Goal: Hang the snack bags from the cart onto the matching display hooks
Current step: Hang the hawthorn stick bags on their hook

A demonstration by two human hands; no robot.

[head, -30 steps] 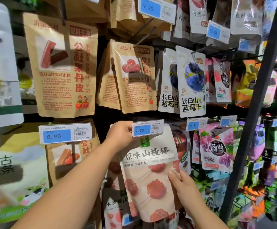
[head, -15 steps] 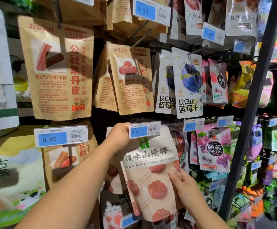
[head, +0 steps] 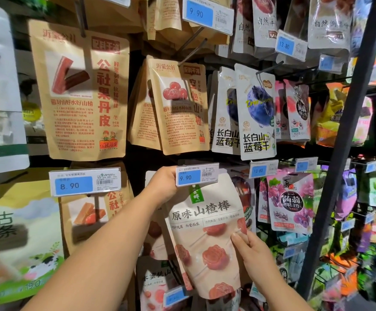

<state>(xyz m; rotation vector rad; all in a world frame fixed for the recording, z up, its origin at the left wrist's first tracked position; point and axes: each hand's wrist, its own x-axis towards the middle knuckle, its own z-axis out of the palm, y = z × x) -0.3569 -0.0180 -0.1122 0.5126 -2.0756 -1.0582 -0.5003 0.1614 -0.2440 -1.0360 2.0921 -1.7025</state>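
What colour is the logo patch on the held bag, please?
Green, the logo patch on the bag; head view.

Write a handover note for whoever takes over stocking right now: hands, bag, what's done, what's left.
Left hand: grips the top of the hawthorn-stick bag behind the 9.90 price tag.
Right hand: pinches the bag's right edge.
Done: bag is held up at the 9.90 spot; whether it already hangs there is hidden by the tag.
Left: check that it hangs, let go, fetch the next bag.
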